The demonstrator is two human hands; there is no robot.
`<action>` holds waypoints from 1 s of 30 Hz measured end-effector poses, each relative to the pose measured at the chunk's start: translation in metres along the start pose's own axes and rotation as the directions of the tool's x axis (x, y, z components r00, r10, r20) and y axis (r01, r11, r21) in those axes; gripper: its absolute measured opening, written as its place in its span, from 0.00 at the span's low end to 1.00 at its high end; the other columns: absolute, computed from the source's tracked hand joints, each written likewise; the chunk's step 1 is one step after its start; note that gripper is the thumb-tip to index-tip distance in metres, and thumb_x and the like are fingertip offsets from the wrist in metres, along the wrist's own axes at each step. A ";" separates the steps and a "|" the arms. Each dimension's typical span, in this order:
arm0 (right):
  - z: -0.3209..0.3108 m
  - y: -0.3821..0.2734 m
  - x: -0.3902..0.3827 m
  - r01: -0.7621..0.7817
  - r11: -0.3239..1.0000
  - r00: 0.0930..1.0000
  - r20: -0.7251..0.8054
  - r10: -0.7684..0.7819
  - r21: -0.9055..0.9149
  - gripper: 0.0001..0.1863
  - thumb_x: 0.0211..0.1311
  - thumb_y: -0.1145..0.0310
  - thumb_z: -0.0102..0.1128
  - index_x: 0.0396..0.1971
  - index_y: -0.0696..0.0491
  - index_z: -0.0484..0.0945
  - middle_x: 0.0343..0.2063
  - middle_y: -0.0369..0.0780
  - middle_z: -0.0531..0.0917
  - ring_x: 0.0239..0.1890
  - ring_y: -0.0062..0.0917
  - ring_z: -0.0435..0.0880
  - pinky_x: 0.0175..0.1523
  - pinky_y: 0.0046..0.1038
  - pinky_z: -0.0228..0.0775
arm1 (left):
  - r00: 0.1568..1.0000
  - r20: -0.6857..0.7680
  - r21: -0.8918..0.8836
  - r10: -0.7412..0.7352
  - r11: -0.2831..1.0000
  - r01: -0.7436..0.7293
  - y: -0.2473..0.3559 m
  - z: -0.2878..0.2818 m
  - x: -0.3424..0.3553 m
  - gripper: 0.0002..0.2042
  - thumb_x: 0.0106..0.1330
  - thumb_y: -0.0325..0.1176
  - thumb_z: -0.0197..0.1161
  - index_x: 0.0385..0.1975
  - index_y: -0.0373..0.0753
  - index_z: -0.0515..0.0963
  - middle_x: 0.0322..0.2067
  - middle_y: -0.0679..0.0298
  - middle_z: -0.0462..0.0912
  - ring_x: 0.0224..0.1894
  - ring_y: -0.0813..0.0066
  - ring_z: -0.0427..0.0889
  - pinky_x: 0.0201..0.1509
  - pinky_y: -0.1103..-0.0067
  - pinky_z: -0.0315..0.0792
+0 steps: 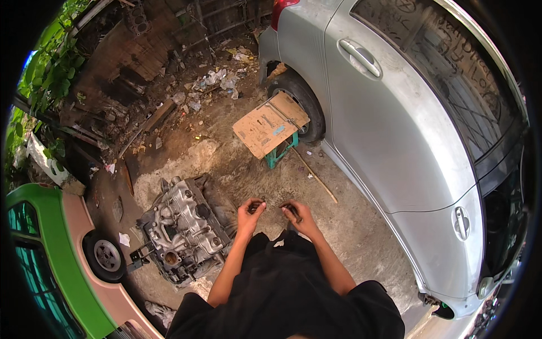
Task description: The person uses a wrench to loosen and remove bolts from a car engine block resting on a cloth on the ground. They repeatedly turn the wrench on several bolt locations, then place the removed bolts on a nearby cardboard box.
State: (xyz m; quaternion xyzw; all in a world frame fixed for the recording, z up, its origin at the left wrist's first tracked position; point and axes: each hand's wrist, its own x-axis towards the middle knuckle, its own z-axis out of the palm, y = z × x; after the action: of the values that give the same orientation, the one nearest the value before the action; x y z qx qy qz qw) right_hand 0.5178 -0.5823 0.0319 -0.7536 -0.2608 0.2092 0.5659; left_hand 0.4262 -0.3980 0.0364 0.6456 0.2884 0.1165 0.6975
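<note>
In front of my body, my left hand (pixel 250 216) is closed in a pinch, with a small dark piece at its fingertips too small to name. A short way to its right, my right hand (pixel 301 218) is also closed, its thumb and fingers round a small, dark, stubby piece whose kind I cannot make out. The two hands are apart. Nearest to my left hand, a greasy car engine (pixel 183 226) rests on the ground, its metal valve cover and curved intake pipes facing up.
Ahead stands a green stool (pixel 272 157) with a brown board (pixel 265 127) on top. A thin stick (pixel 316 176) lies beside it. A silver car (pixel 389 135) fills the right side; a green and pink vehicle (pixel 62 248) is at left. Litter (pixel 217 82) covers the far ground.
</note>
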 end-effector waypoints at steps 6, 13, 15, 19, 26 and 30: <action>-0.042 0.018 0.062 0.028 1.000 0.993 0.112 -0.027 -0.011 0.12 0.74 0.65 0.61 0.43 0.60 0.83 0.25 0.41 0.82 0.28 0.25 0.82 0.35 0.29 0.71 | 0.995 -0.087 -0.086 -0.058 0.995 0.050 -0.004 0.027 0.033 0.10 0.69 0.32 0.71 0.43 0.34 0.81 0.37 0.65 0.85 0.41 0.76 0.83 0.50 0.74 0.76; -0.048 0.034 0.152 0.047 0.996 0.997 0.066 -0.052 0.072 0.12 0.73 0.66 0.60 0.42 0.60 0.83 0.24 0.43 0.81 0.24 0.25 0.77 0.32 0.31 0.67 | 0.975 -0.199 0.012 -0.103 0.994 0.107 0.009 0.025 0.096 0.10 0.69 0.33 0.71 0.42 0.33 0.81 0.36 0.63 0.84 0.40 0.73 0.83 0.48 0.74 0.76; -0.048 0.035 0.175 -0.008 1.000 0.995 0.102 0.005 0.028 0.12 0.73 0.66 0.59 0.42 0.60 0.83 0.23 0.43 0.81 0.24 0.25 0.77 0.32 0.31 0.67 | 0.973 -0.204 0.024 -0.104 0.993 0.112 0.012 0.024 0.119 0.11 0.70 0.33 0.71 0.42 0.33 0.81 0.36 0.63 0.84 0.39 0.73 0.82 0.47 0.74 0.76; -0.050 0.036 0.224 0.026 1.000 0.993 0.116 -0.025 -0.006 0.13 0.74 0.65 0.59 0.42 0.60 0.83 0.24 0.43 0.82 0.25 0.26 0.80 0.33 0.32 0.69 | 0.979 -0.178 -0.003 -0.095 0.995 0.096 0.024 0.025 0.176 0.11 0.69 0.33 0.71 0.42 0.33 0.81 0.36 0.63 0.83 0.39 0.74 0.81 0.46 0.75 0.76; -0.065 0.037 0.312 0.069 0.986 0.994 0.089 -0.055 -0.152 0.13 0.73 0.64 0.61 0.42 0.61 0.82 0.26 0.45 0.82 0.29 0.30 0.84 0.36 0.32 0.72 | 0.985 -0.161 0.022 -0.063 0.997 0.068 0.043 0.023 0.280 0.08 0.70 0.32 0.69 0.40 0.34 0.80 0.34 0.64 0.83 0.38 0.77 0.81 0.41 0.75 0.74; -0.068 0.052 0.375 0.025 0.970 0.992 0.128 0.006 -0.244 0.09 0.68 0.71 0.64 0.41 0.61 0.82 0.31 0.47 0.83 0.29 0.33 0.82 0.37 0.34 0.71 | 0.966 -0.217 -0.015 -0.142 0.990 0.143 0.033 0.028 0.331 0.07 0.70 0.30 0.69 0.41 0.35 0.80 0.34 0.64 0.83 0.38 0.78 0.81 0.40 0.76 0.74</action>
State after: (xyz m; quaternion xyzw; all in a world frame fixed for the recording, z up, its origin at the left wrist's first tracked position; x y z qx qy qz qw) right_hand 0.8588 -0.4084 -0.0072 -0.8015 -0.3238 0.2203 0.4519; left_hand 0.7156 -0.2391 -0.0154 0.6068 0.4086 0.1359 0.6681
